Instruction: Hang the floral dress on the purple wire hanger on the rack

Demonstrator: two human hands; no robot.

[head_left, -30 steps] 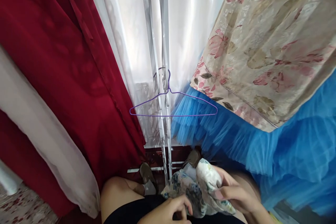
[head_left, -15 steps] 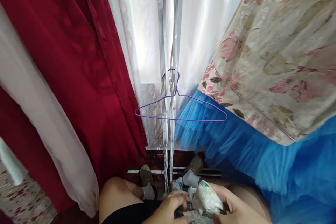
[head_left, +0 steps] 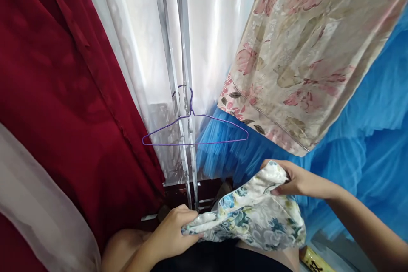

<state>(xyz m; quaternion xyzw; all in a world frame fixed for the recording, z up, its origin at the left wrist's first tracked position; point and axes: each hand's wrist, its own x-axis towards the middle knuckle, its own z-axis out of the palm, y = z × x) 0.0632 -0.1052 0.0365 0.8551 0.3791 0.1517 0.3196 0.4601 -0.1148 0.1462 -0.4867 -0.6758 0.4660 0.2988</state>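
Note:
Between my hands a white floral cloth with blue and green flowers and a piped edge hangs loosely above my lap. My left hand is closed around its left end. At the upper right corner of the cloth, my right hand pinches it between thumb and fingers. The far fingers of both hands are partly covered by the fabric. In front of me a purple wire hanger hangs bare from a white metal rack.
Red fabric hangs on the left beside a sheer white one. To the right hangs a beige floral cloth over blue tulle. A white curtain is behind the rack. A yellow object lies at the lower right.
The floral cloth has come up from a crumpled bunch and is spread wider. My right hand has moved up and right, my left hand left. The view has shifted right.

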